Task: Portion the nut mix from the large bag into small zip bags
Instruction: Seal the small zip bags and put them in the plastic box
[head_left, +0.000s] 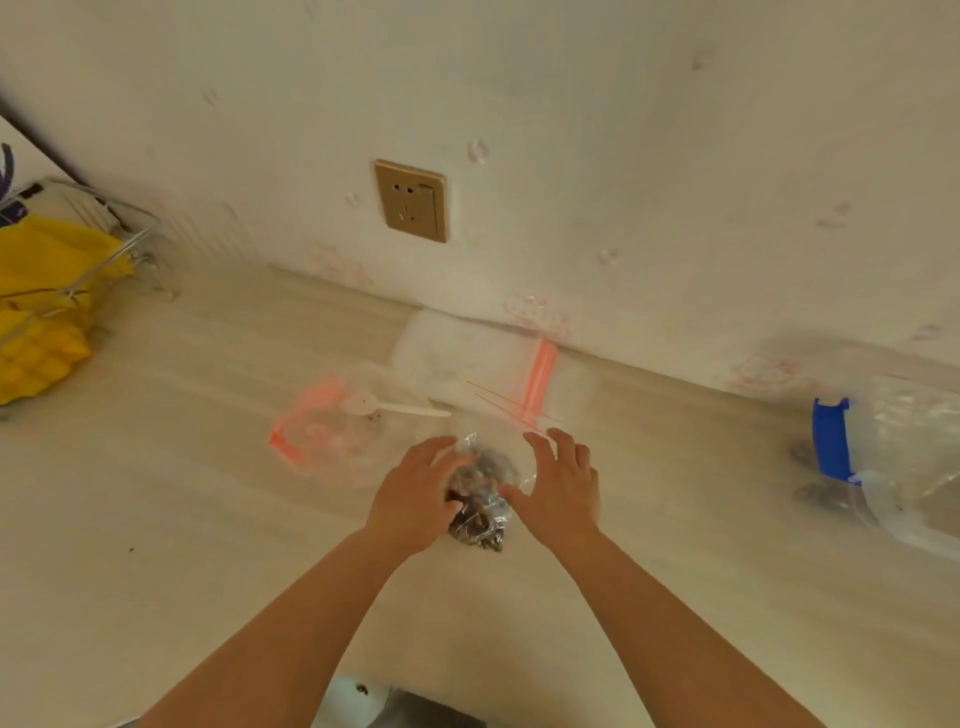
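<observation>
Nut-filled small bag (480, 493) sits between both hands: left (415, 499) touching, right (563, 491) spread.

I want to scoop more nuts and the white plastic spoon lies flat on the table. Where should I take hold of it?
Pinch the spoon by its thin handle, whose free end points right, coming down from above with the right hand. The bowl end lies on a small zip bag, so lifting there would probably snag the plastic.
</observation>
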